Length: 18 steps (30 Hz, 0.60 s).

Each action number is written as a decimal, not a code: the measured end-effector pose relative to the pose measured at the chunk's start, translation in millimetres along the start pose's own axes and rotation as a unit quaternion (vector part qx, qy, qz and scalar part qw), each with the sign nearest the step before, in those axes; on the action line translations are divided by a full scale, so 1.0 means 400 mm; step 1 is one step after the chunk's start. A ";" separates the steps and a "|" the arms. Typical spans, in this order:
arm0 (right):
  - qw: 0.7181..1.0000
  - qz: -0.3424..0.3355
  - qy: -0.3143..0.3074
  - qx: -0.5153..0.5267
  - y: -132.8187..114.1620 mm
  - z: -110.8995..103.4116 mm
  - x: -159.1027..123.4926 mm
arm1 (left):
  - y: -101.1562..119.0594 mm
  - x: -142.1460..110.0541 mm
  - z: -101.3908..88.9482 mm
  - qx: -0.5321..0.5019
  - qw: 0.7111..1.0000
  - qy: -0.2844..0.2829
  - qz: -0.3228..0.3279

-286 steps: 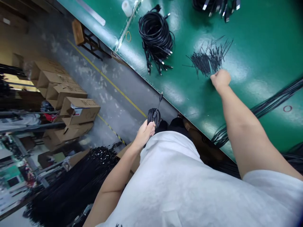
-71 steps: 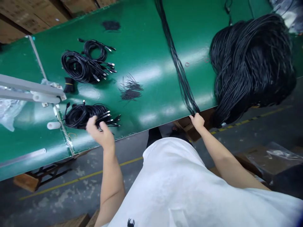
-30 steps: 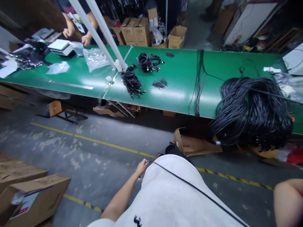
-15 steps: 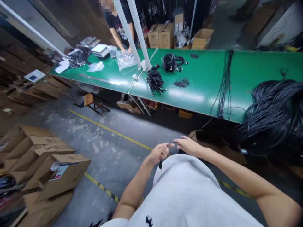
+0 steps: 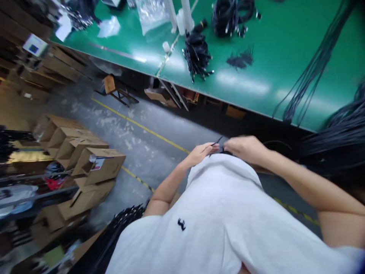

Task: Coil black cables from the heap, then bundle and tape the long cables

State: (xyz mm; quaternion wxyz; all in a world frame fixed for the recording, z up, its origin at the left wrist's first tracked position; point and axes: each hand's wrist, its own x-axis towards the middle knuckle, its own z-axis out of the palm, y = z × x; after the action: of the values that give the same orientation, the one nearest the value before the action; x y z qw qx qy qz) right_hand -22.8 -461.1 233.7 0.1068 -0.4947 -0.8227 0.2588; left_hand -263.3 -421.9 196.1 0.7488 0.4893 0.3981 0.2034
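In front of the white shirt, my left hand (image 5: 201, 154) is closed on a black cable (image 5: 217, 140), part of which sticks out past its fingertips. Close beside it on the right is my right hand (image 5: 245, 147), slightly blurred, its fingers curled round a dark length of the same cable. Most of the cable is hidden by the hands. Ahead on the green bench (image 5: 256, 97) are a bundle of coiled black cables (image 5: 196, 55), another group of coils (image 5: 228, 17) and a small heap of short black ties (image 5: 240, 59).
Long black cables (image 5: 316, 62) lie across the bench at right, by a large cable pile (image 5: 342, 129). Uprights (image 5: 186, 15) stand on the bench. A wooden stool (image 5: 110, 84) and open cardboard boxes (image 5: 98, 165) are on the left. More black cables (image 5: 114, 236) hang at lower left.
Loose cables were held at the bench edge, then one was drawn across the body. Both hands have since come together on it. The view has tilted down, and the co-worker is out of sight.
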 end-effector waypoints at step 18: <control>0.962 0.259 -0.006 0.087 0.444 0.081 -0.070 | 0.225 -0.008 -0.088 -0.347 0.898 0.261 0.066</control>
State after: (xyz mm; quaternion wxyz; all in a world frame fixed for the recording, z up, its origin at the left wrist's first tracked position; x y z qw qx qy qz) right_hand 111.6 -428.8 114.4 0.0741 -0.6783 -0.6412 0.3511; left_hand -285.8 -364.7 270.7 0.7249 0.1530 0.4506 0.4981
